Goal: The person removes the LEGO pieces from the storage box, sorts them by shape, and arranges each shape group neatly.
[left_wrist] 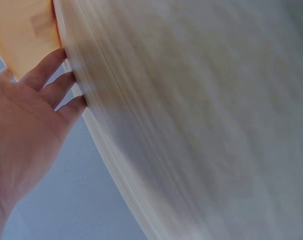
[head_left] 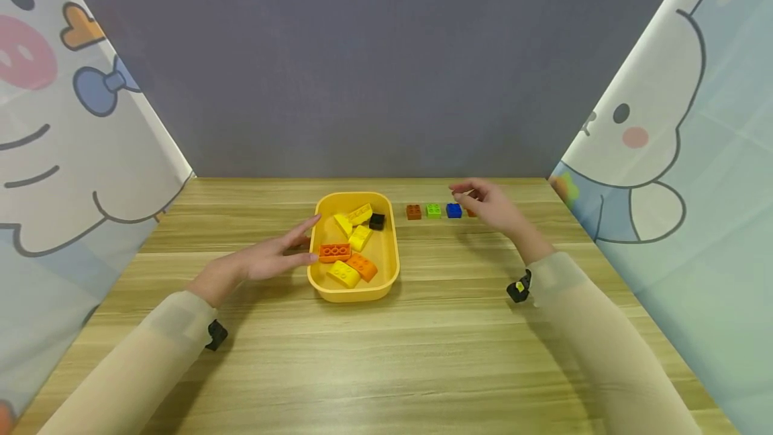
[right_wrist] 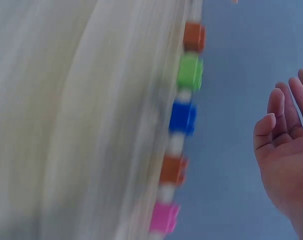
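Note:
My left hand [head_left: 266, 259] touches the left side of a yellow bin [head_left: 356, 296], its fingers spread. Inside lie several toy building bricks: yellow bricks [head_left: 344, 274], orange bricks [head_left: 362, 266] and a black brick [head_left: 377, 221]. To the bin's right runs a row of small bricks: a brown brick [head_left: 413, 212], a green brick [head_left: 433, 211], a blue brick [head_left: 454, 211], another brown brick [right_wrist: 172, 170] and a pink brick [right_wrist: 164, 217]. Over the row's right end hovers my right hand [head_left: 492, 208], fingers loosely bent, nothing visible in them. It hides the pink brick in the head view.
A wooden tabletop [head_left: 386, 361] lies beneath everything. Behind it stands a dark grey panel [head_left: 374, 66]. Cartoon-printed sheets [head_left: 640, 173] close off both sides.

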The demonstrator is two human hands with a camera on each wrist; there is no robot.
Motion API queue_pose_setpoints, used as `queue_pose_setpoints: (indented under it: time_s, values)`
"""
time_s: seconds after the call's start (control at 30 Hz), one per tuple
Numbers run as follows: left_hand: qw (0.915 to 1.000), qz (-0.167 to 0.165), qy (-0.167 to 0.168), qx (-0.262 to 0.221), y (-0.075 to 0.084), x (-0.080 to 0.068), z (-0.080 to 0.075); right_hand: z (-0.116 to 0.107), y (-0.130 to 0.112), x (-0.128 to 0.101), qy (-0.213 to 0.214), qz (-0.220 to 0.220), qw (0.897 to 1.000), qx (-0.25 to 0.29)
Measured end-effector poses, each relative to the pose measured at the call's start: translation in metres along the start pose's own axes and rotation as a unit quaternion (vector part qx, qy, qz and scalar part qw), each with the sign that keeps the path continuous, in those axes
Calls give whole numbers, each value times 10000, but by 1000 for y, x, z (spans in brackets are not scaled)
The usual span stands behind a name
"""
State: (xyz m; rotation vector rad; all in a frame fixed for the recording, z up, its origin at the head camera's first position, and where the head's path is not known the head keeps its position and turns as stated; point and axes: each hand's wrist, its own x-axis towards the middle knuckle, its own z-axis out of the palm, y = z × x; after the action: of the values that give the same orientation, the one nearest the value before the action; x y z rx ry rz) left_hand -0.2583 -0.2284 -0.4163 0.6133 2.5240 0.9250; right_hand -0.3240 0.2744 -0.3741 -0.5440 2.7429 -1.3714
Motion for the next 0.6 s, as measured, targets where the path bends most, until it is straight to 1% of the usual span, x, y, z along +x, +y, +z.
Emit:
queue_pose_setpoints:
  time_s: [0.17, 0.3, 0.4, 0.5, 0.6]
  values:
    - [10000, -24, 17, 59, 1, 1, -1, 32, -27, 15, -358, -401, 9986, 25]
    - [10000, -50, 27, 72, 1, 1, -1, 57, -43, 28, -639, -577, 9963, 34]
    - [10000, -53, 27, 55, 1, 1, -1, 75, -51, 38, -899, -705, 9935, -7]
    - [10000, -43, 26, 34, 1, 0, -1, 90, -55, 50, -1185, -810, 9895, -170]
    - [10000, -27, 12, 23, 0, -1, 0, 101, -57, 59, -1416, -761, 9863, -371]
